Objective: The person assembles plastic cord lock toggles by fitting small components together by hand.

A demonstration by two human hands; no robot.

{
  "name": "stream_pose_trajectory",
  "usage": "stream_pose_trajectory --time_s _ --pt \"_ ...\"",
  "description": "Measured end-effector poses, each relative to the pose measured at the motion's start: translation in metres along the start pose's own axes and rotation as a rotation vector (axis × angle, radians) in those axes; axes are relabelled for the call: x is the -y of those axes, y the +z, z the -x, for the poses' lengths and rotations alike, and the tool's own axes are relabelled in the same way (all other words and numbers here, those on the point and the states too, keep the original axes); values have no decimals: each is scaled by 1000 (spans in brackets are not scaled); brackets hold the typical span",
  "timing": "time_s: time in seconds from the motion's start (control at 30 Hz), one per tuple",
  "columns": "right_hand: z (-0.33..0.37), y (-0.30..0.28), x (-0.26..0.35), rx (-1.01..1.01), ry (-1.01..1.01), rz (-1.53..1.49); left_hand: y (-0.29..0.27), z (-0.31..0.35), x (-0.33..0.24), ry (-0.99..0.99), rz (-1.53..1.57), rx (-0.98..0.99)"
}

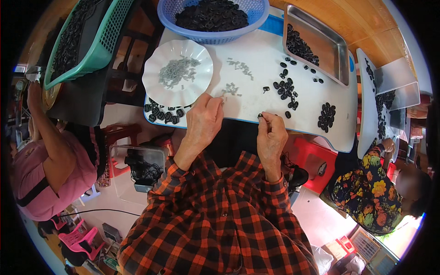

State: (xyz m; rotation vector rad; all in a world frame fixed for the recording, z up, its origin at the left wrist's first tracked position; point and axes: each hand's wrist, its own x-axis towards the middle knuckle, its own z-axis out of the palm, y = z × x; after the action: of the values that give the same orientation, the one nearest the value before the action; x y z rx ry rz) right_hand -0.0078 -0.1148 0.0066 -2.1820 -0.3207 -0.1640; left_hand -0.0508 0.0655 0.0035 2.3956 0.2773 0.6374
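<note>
Over the table's front edge, my right hand (271, 135) pinches a small black oval part (260, 115) between thumb and forefinger. My left hand (203, 121) is to its left, fingertips drawn together beside a small pile of grey pin-like pieces (230, 89); whether a piece is in them is too small to tell. A second scatter of grey pieces (241, 67) lies farther back. The white scalloped plate (152, 81) left of them holds a heap of similar pieces (176, 72). Loose black oval parts (285, 89) lie to the right, with another cluster (327, 117) beyond.
Black rings or buckles (160, 114) lie under the plate's near side. A blue basket (167, 23) and a metal tray (337, 50), both with black parts, stand at the back. A green basket (103, 59) is left. Other people sit on both sides, at their own work.
</note>
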Motion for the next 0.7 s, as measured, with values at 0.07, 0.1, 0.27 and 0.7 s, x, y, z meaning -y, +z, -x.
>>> stream_pose_trajectory --time_s 0.07,0.1,0.27,0.7 --pt "0 1 3 12 29 -4 3 2 -1 28 10 -4" --pt "0 2 5 10 32 -24 4 1 -1 26 9 -3" --pt "1 1 8 26 64 -76 8 -1 -5 66 -120 -11" --pt "0 -4 4 130 408 -547 21 -6 -5 119 -301 39"
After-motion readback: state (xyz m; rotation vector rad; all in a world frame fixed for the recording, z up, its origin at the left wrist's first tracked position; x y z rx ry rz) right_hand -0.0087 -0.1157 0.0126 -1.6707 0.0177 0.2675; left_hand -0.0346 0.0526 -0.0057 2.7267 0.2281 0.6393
